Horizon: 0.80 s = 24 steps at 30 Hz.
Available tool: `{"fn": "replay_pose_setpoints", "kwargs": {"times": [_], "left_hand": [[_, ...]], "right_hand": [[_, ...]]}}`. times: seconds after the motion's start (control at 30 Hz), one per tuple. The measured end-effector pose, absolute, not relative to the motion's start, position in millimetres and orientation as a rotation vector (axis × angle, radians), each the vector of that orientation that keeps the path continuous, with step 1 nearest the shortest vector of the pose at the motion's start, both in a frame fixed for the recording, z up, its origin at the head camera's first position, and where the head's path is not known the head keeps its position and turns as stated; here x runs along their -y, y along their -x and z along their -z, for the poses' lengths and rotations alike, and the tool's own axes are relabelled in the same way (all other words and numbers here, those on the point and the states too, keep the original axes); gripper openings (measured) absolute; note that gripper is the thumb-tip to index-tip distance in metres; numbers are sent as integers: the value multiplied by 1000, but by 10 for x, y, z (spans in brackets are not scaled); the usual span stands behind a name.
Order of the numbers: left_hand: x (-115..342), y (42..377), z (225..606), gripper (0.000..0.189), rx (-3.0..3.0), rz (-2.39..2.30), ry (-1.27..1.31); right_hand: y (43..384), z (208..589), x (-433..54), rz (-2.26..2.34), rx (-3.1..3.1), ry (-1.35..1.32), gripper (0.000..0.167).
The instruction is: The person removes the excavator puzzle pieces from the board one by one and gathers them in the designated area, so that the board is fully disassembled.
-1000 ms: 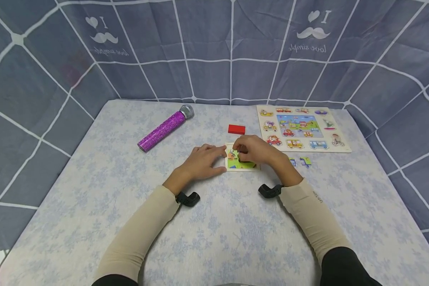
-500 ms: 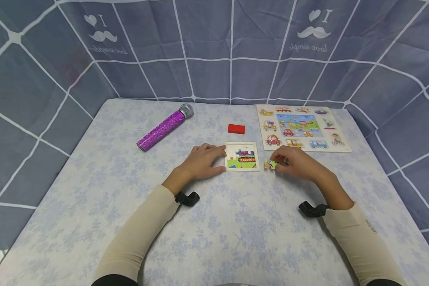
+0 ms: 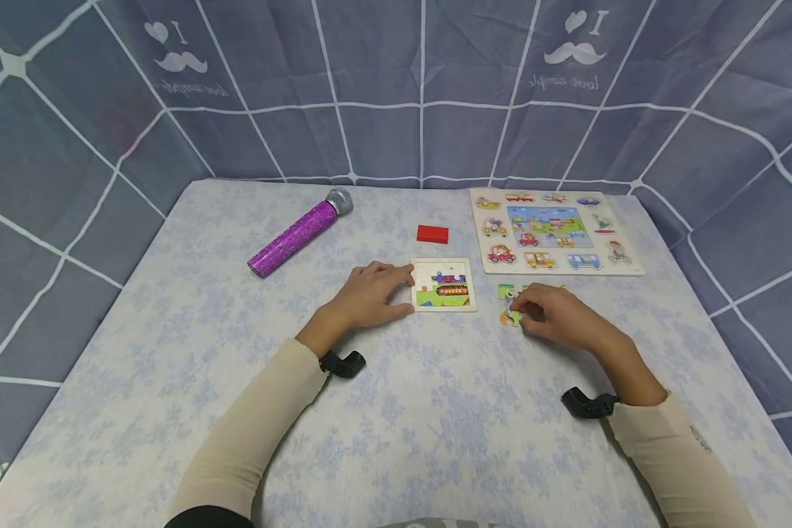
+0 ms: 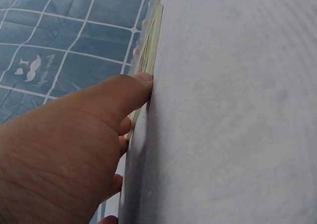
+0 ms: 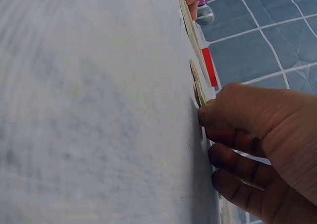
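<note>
In the head view, my left hand (image 3: 371, 295) rests at the left edge of a small square wooden puzzle tray (image 3: 472, 297), thumb and forefinger touching its rim. The tray shows a partly filled picture of a tracked vehicle above green ground. My thumb touches the tray's side (image 4: 156, 40) in the left wrist view. To the right of the tray, my right hand (image 3: 563, 315) pinches a colourful jigsaw piece (image 3: 505, 317) between thumb and fingers, low over the table. The piece appears edge-on in the right wrist view. More pieces (image 3: 504, 291) lie partly hidden behind that hand.
A larger wooden vehicle puzzle board (image 3: 623, 227) lies at the back right. Behind the tray sits a red block (image 3: 432, 234). A purple glittery microphone (image 3: 297, 235) lies at the back left. Grey-blue checked cloth (image 3: 383, 73) hangs behind the table (image 3: 396, 425).
My right hand has moved right, off the tray to the loose pieces, where it pinches a piece and shifts it slightly. My left hand stays at the tray's edge.
</note>
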<state>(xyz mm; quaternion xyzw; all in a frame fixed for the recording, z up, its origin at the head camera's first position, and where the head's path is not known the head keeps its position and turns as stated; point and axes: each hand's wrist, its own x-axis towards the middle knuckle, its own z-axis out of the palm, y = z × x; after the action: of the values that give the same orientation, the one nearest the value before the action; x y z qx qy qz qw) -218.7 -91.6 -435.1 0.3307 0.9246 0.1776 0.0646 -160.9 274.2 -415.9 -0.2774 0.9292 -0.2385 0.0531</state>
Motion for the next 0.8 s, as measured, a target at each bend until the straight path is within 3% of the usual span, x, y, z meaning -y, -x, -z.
{"fn": "replay_pose_setpoints", "kwargs": {"times": [0.8], "left_hand": [[922, 2171, 4351, 45, -2799, -543, -1003]], "right_hand": [[1606, 4164, -2793, 793, -2819, 869, 22]]}}
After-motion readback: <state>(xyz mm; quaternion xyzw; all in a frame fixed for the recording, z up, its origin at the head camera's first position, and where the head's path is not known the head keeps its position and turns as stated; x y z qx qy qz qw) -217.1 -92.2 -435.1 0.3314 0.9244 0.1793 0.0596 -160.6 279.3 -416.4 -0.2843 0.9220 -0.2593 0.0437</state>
